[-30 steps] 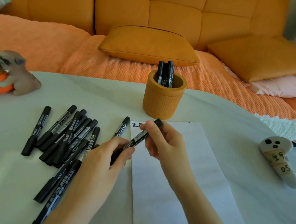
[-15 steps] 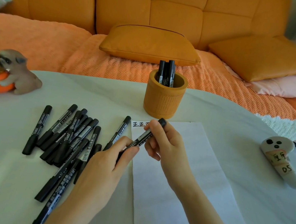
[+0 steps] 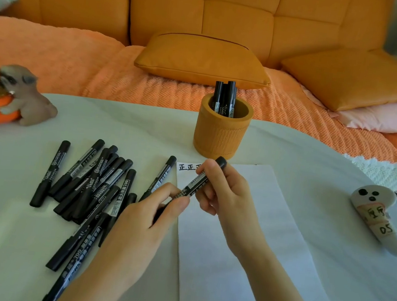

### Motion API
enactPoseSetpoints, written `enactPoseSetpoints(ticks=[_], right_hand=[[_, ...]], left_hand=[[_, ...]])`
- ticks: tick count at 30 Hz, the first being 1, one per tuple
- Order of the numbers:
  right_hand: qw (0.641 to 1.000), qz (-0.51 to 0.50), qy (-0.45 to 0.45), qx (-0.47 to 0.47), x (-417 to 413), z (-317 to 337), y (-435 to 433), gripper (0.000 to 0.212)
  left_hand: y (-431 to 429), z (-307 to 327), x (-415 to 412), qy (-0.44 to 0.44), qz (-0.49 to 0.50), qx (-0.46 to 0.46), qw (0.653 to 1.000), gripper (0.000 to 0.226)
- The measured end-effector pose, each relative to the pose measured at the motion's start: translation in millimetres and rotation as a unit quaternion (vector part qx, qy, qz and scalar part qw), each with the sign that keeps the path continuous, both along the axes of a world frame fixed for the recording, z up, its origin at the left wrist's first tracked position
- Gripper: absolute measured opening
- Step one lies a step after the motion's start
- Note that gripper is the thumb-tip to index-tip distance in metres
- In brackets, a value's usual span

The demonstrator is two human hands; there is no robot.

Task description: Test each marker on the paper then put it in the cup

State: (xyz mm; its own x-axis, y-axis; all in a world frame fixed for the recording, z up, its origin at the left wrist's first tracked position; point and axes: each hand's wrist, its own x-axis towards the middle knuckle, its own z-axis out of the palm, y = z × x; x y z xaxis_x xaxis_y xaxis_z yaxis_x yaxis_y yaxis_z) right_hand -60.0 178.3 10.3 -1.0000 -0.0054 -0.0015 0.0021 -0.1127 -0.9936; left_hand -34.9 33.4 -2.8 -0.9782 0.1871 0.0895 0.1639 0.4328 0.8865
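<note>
Here the left hand (image 3: 141,223) and right hand (image 3: 227,198) pinch one marker (image 3: 196,183) (tilted) over the paper (image 3: 241,257).

Black markers (image 3: 92,182), ribbed orange cup (image 3: 220,138), white paper (image 3: 239,269), orange tufted sofa (image 3: 161,1).

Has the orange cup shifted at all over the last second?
No. The cup stands in the same spot, just beyond the top edge of the paper, as in the earlier pictures.

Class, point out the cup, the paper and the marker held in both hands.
cup (image 3: 219,138), head view, ribbed front wall.
paper (image 3: 201,272), head view, bare middle.
held marker (image 3: 194,184), head view, labelled barrel.
</note>
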Motion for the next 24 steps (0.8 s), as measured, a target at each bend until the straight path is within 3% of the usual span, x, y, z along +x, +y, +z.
enactPoseSetpoints(ticks=[5,9,13,19,24], right_hand=[[0.999,0.037,-0.015,0.033,1,1,-1,0.035],[0.997,0.057,-0.008,0.056,-2,0,0,0.02],[0.999,-0.032,0.009,0.035,-13,-1,17,0.012],[0.99,-0.133,-0.019,0.038,-37,-10,47,0.026],[0.977,-0.192,-0.035,0.086,-53,-27,58,0.014]], left_hand=[[1,-1,-2,0.018,0.013,-0.009,1.0,0.03],[3,0,-1,0.006,0.01,-0.001,1.0,0.03],[1,-6,1,-0.031,0.016,-0.007,0.999,0.011],[4,-22,0,-0.022,-0.053,-0.071,0.996,0.031],[5,-26,-2,-0.007,-0.059,-0.086,0.995,0.03]])
